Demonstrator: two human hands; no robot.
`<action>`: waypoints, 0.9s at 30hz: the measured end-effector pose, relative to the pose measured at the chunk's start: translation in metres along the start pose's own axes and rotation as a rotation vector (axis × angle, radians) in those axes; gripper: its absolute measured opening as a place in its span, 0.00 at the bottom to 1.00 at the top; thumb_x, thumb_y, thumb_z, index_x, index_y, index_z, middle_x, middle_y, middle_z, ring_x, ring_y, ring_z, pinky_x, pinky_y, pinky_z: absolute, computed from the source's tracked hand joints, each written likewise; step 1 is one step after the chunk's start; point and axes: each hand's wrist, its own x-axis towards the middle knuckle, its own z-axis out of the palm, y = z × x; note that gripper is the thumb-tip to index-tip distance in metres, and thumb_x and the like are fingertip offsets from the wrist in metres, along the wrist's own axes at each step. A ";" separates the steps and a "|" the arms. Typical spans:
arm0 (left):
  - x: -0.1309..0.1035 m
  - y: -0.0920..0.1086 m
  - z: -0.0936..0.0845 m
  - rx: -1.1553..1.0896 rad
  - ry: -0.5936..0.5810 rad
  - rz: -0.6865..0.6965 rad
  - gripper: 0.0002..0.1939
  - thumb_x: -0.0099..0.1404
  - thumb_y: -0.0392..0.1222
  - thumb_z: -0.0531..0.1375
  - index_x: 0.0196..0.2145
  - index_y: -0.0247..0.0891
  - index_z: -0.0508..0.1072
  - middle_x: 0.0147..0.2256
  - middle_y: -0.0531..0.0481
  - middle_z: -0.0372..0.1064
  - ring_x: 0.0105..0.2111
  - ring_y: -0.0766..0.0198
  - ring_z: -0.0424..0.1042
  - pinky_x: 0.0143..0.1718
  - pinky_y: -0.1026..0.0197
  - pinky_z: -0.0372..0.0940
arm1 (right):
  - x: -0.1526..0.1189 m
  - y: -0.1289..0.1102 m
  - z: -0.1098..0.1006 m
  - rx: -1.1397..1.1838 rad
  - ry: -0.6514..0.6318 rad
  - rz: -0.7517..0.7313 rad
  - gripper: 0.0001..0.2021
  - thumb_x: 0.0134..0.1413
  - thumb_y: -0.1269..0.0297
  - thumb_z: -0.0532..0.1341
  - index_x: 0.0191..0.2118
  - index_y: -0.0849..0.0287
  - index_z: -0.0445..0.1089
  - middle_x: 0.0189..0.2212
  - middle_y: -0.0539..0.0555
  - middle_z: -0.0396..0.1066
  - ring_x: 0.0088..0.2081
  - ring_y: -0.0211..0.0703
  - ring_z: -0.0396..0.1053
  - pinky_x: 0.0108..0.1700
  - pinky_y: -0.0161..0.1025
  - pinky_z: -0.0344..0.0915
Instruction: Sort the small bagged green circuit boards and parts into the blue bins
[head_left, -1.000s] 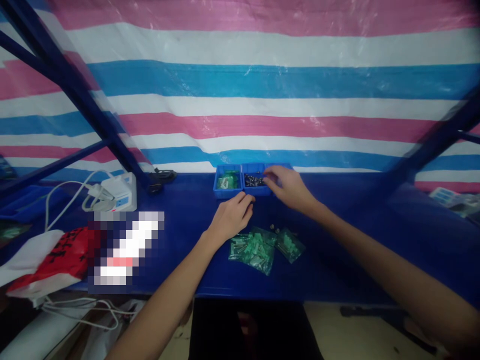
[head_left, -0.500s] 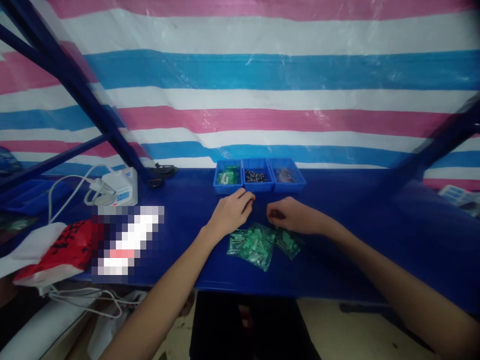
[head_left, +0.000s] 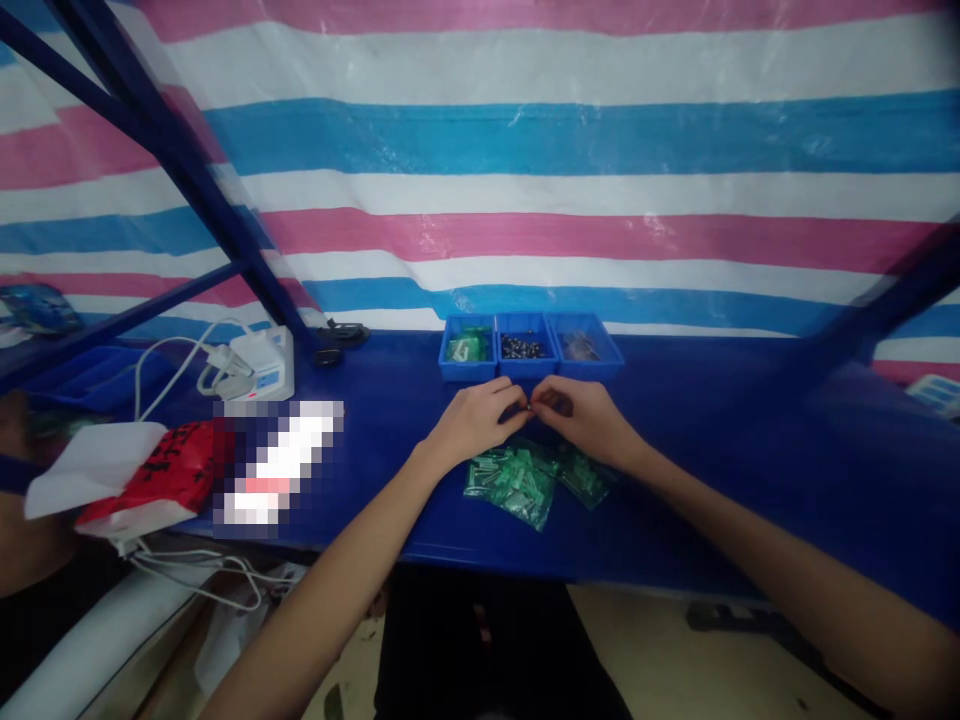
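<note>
My left hand and my right hand meet fingertip to fingertip above the blue table, both closed in a pinch. A tiny dark piece shows between the fingertips, too small to name. Just below the hands lie clear bags of green and silvery parts, with a smaller such bag partly under my right hand. Beyond the hands stand three blue bins: the left bin holds green bagged parts, the middle bin small dark and shiny metal pieces, the right bin clear bags.
A white power strip with cables stands on the left of the blue table, near a red and white bag. Dark cable lies at the back. Part of another person shows at far left. Blue frame posts flank a striped sheet.
My right hand has moved left and up to meet my left hand, and the fingertips now come together. The whole view has shifted slightly.
</note>
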 end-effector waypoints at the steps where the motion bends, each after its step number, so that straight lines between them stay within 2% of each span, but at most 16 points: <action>1: 0.000 0.000 0.000 0.002 0.006 0.000 0.10 0.74 0.46 0.56 0.42 0.37 0.71 0.40 0.49 0.69 0.34 0.64 0.70 0.33 0.62 0.63 | 0.000 0.001 0.001 0.041 0.000 0.014 0.03 0.57 0.65 0.61 0.36 0.56 0.71 0.31 0.52 0.77 0.31 0.42 0.75 0.33 0.37 0.68; 5: 0.001 0.000 0.000 -0.002 0.017 -0.011 0.10 0.76 0.44 0.53 0.44 0.37 0.70 0.41 0.49 0.69 0.35 0.64 0.71 0.35 0.61 0.65 | 0.001 0.006 0.002 0.194 -0.018 0.060 0.06 0.57 0.62 0.63 0.39 0.55 0.70 0.31 0.52 0.78 0.34 0.44 0.77 0.38 0.41 0.72; 12: 0.001 -0.001 0.000 -0.004 0.029 -0.032 0.10 0.77 0.41 0.50 0.45 0.38 0.70 0.41 0.48 0.69 0.37 0.63 0.73 0.37 0.61 0.67 | -0.002 0.003 0.004 0.225 -0.024 0.076 0.08 0.56 0.64 0.64 0.42 0.55 0.71 0.36 0.52 0.80 0.39 0.46 0.79 0.42 0.42 0.74; 21: 0.002 0.003 -0.001 -0.041 0.031 -0.041 0.08 0.76 0.40 0.51 0.45 0.37 0.69 0.41 0.48 0.70 0.35 0.63 0.72 0.35 0.61 0.65 | -0.002 -0.002 0.003 0.062 0.038 0.034 0.04 0.60 0.63 0.63 0.40 0.56 0.73 0.33 0.52 0.80 0.34 0.44 0.77 0.37 0.39 0.69; 27: 0.000 0.002 0.001 -0.070 0.026 -0.044 0.08 0.74 0.43 0.55 0.45 0.37 0.70 0.41 0.49 0.70 0.34 0.64 0.72 0.33 0.62 0.64 | -0.003 -0.004 0.003 -0.052 0.047 0.019 0.09 0.65 0.60 0.59 0.36 0.56 0.73 0.28 0.51 0.78 0.28 0.41 0.72 0.31 0.37 0.63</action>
